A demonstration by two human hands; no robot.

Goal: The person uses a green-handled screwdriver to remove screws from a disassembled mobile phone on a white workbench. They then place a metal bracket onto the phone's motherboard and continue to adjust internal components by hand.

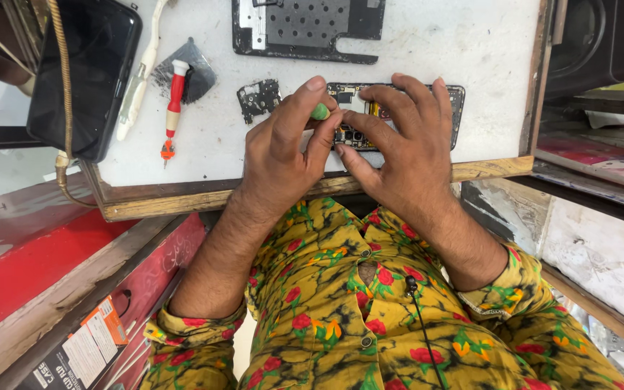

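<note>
Pinching a green-capped tool (320, 111), left grip (287, 148) works beside right grip (399, 144) pressing the opened phone (399, 115).

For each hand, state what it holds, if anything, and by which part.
The left hand pinches a green-topped tool near its top, between thumb and fingers. The right hand grips nothing; its fingers rest on the opened phone, steadying it.

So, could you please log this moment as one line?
left hand: grips green-capped tool | right hand: steadies opened black phone | white worktop
</note>
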